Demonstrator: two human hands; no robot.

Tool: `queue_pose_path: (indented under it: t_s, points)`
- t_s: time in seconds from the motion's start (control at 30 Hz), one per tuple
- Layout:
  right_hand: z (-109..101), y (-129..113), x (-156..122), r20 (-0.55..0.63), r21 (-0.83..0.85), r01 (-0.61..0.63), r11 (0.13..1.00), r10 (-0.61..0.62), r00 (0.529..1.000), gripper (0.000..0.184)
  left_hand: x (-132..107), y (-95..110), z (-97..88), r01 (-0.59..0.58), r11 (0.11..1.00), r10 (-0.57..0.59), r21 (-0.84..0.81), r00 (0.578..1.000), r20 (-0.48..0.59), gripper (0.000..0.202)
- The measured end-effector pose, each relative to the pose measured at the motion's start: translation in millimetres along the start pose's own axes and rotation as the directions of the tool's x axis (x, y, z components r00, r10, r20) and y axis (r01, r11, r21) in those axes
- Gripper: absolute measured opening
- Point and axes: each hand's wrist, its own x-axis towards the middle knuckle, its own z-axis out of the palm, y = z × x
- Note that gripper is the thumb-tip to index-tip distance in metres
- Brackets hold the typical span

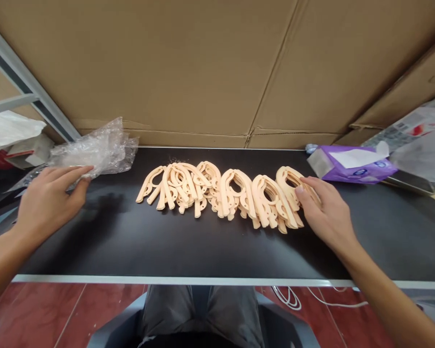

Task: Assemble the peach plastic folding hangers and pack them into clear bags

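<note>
Forearms (387,290) extend inward from the lower left and lower right, cut off by the frame. Right grip (328,210): thumb and fingers closed on the rightmost stack (282,179) of pale wooden pieces (247,193); contact surfaces beneath the fingers are hidden. Left grip (50,198): spread, fingers loosely curved, at clear plastic wrap (103,150); whether they touch cannot be determined. Pieces lie overlapped in a row across the middle of the black counter (203,253); overlap prevents a count. Farther right, a purple tissue pack (371,170) lies beside a clear bag (422,150), cut off by the frame.
</note>
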Motion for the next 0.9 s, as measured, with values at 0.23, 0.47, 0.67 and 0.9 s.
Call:
queue_pose_path:
  t_s: [0.23, 0.47, 0.67, 0.9]
  points:
    - [0.4, 3.8, -0.5, 0.014, -0.024, -0.007, 1.000, 0.007, 1.000, 0.050, -35.2, 22.0, -14.4, -0.123, 0.990, 0.116, -0.062, 0.987, -0.109, 0.042]
    - [2.1, 5.8, -0.9, 0.037, -0.016, -0.002, 1.000, 0.003, 0.999, 0.049, -55.5, 26.3, -17.8, -0.156, 0.950, 0.216, -0.271, 0.954, 0.206, 0.060]
    - [-1.1, -3.1, -3.1, 0.041, 0.004, 0.008, 1.000, -0.008, 0.999, 0.059, -38.8, 86.4, -28.6, -0.394, 0.857, 0.463, -0.334, 0.871, 0.162, 0.070]
    - [-2.2, -6.1, -4.6, 0.059, -0.005, 0.033, 0.999, -0.033, 0.998, 0.061, -35.7, 88.4, 2.4, -0.352, 0.903, 0.412, -0.246, 0.871, 0.267, 0.074]
